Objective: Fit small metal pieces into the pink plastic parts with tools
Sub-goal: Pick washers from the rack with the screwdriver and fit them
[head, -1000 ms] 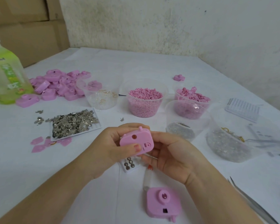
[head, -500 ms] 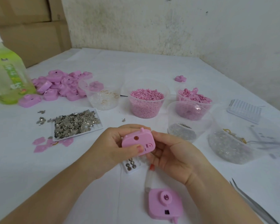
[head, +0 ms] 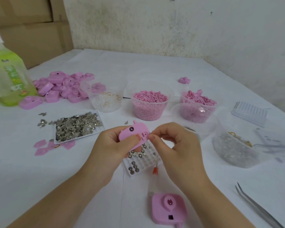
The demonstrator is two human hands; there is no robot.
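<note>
Head view: left hand (head: 112,148) grips pink plastic part (head: 133,133) above table (head: 23,178), tilted more vs 1 s ago; right hand (head: 176,145), moved from under it, pinches its right edge, prob. seating a metal piece, too small to see

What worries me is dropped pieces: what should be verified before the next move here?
1. Pink part gripped securely by the left hand, above the work area: ok.
2. Right hand brought in, its fingers at the part's right edge: ok.
3. A metal piece actually pinched there: cannot tell, it would be too small to see.
4. Tool in hand for the fitting: not ok, the tweezers lie aside, unheld.
5. Tray of small metal discs directly under the hands, within reach: ok.
</note>
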